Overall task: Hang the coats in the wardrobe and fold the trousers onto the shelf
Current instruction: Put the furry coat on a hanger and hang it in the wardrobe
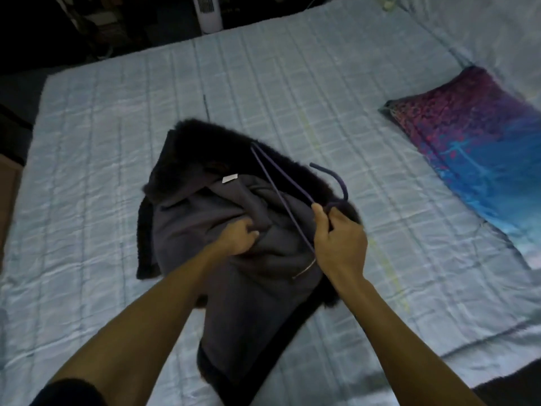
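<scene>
A dark coat (190,224) with a grey lining and a black furry collar lies open on the bed (87,142), a white label showing near its neck. My left hand (238,237) is closed on a fold of the grey lining at the coat's middle. A thin purple hanger (278,186) is held above the coat by my right hand (339,238), which grips it just below the hook. One hanger arm points up toward the collar. The other end runs down into the lining.
The bed has a pale blue quilted cover. A purple and blue patterned pillow (474,148) lies at the right. A white tower fan (206,13) stands beyond the far edge of the bed. The room around is dark.
</scene>
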